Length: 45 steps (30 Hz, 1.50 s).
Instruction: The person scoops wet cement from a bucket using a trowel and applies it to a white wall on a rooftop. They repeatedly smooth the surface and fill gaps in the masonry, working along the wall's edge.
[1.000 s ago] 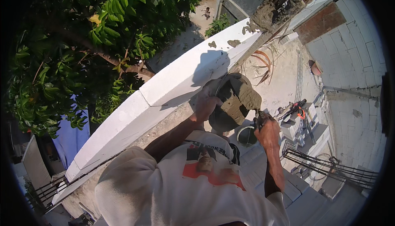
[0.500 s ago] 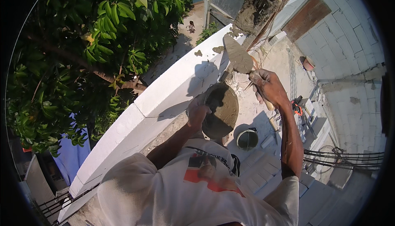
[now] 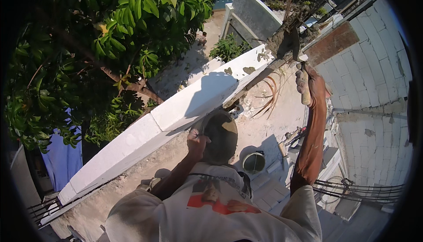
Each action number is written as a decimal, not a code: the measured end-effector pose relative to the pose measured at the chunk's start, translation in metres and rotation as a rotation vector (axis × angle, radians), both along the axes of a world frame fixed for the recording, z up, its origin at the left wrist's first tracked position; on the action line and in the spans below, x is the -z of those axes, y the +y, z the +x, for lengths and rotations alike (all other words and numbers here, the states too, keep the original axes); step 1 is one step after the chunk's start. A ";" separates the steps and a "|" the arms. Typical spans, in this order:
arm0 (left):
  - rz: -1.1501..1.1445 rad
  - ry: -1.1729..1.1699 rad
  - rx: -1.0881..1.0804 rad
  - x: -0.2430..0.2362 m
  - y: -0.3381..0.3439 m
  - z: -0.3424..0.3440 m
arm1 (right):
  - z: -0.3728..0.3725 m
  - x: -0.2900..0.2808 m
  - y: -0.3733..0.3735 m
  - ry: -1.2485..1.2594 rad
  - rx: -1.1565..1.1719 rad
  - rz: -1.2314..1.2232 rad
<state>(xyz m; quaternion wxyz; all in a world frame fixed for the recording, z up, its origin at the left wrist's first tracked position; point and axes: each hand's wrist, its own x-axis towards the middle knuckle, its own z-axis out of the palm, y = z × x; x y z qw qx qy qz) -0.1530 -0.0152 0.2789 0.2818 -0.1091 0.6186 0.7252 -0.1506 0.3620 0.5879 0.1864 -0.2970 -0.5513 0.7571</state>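
Sunlit building site, seen from above, hands on two jobs at once. Left hand (image 3: 198,144): fingers curled over the near-left edge of a dark bucket (image 3: 221,158), which hangs just in front of the shirt and beside the wall; its inside is mostly in shade, so the amount of mix in it cannot be told. Right hand (image 3: 314,83): arm stretched far forward, fingers wrapped round the wooden handle of a trowel (image 3: 291,44), blade up against the rough heap of grey mortar (image 3: 276,44) at the far end of the wall; whether the blade carries a load cannot be made out. Progress, judged from how things lie: the pale block wall (image 3: 169,112) is set in a long run, with a joint showing partway along; mortar is massed at its far end, with a few stray dabs (image 3: 249,70) on the top face nearby. Nearer stretch of that top looks bare. Far-end mortar is lumpy and unsmoothed, so that part reads as unfinished. Below right, a second bucket (image 3: 254,170) stands on the floor, near pale loose blocks (image 3: 273,192), none of them in hand
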 end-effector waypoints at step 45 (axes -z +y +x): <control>-0.280 -0.039 0.168 0.005 -0.003 -0.023 | -0.116 0.043 -0.110 0.494 0.426 -0.739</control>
